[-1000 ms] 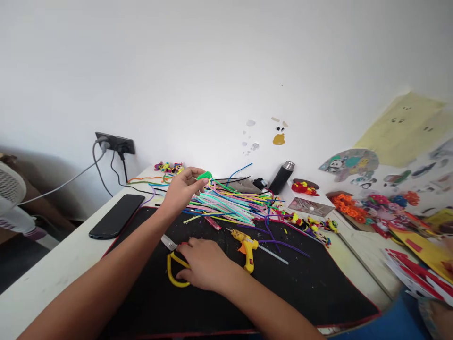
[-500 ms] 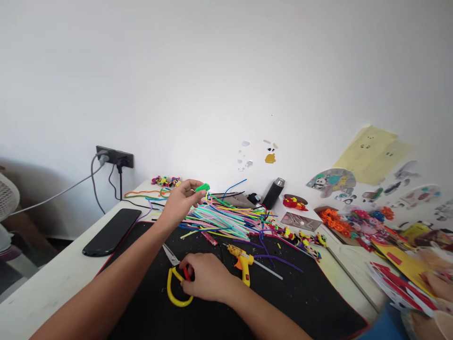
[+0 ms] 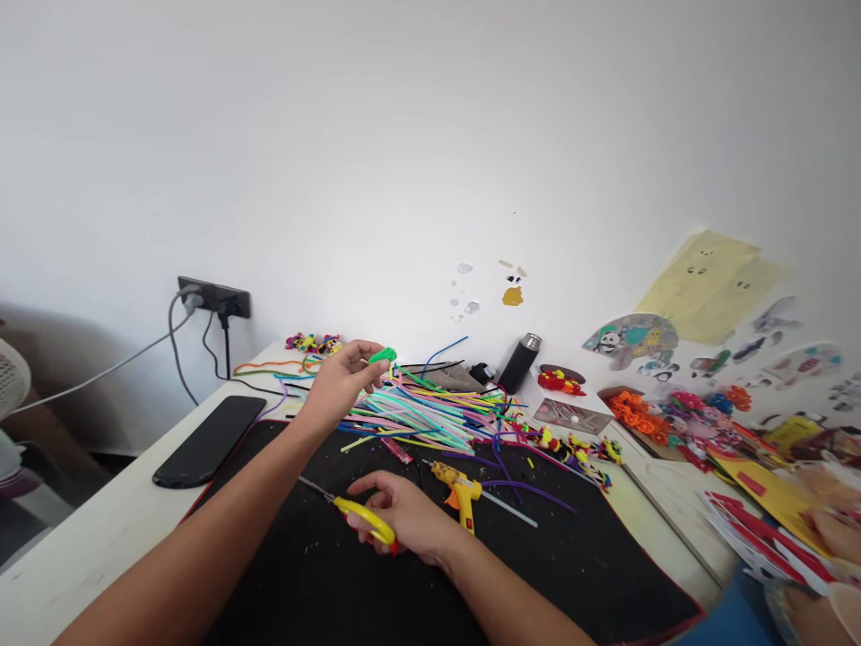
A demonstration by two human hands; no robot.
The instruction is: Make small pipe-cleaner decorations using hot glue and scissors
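Observation:
My left hand (image 3: 342, 381) is raised over the near edge of the pipe cleaner pile, its fingers pinched on a small bright green piece (image 3: 382, 356) whose kind I cannot make out. Lower down, over the black mat (image 3: 296, 565), my right hand (image 3: 404, 516) grips scissors (image 3: 363, 520) by their yellow and red handles. The blades point to the left, partly behind my left forearm. Many coloured pipe cleaners (image 3: 430, 417) lie heaped behind both hands. A yellow glue gun (image 3: 461, 493) with a glue stick in it rests just right of my right hand.
A black phone (image 3: 210, 441) lies on the left of the table. A black bottle (image 3: 520, 363) leans near the wall. Small pipe cleaner figures (image 3: 578, 449), orange pieces (image 3: 636, 422) and papers (image 3: 760, 538) cover the right side. A wall socket (image 3: 213, 298) holds plugged cables.
My right hand has turned the scissors, so the handles now lie edge-on within the fingers and the blades point further left. My left hand keeps its hold on the green piece, nearly unmoved.

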